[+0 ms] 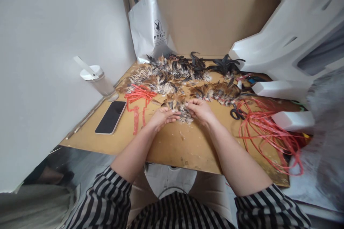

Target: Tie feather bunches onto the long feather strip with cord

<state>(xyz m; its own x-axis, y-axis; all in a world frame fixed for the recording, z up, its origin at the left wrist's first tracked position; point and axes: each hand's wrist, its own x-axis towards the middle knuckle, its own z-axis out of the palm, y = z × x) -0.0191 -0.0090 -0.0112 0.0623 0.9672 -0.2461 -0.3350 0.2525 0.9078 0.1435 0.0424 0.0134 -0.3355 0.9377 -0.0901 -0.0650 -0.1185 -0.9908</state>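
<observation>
In the middle of the table lies a small pile of brown and grey feathers (pixel 185 116), with both hands at it. My left hand (pixel 164 117) is at the pile's left side, thumb and fingers closed on feathers. From the right, my right hand (pixel 201 110) pinches feathers between thumb and fingertips. Just behind are larger rows of brown, black and pale feathers (pixel 177 69), and another brown bunch (pixel 217 92) sits to the right. Cut red plastic strips (pixel 139 94) lie left of my left hand.
A phone (pixel 110 117) lies at the left, near a lidded cup with a straw (pixel 98 80). A silver bag (pixel 150 28) stands at the back. On the right are black-handled scissors (pixel 235 113), a tangle of red strips (pixel 264 132) and white foam pieces (pixel 292 121).
</observation>
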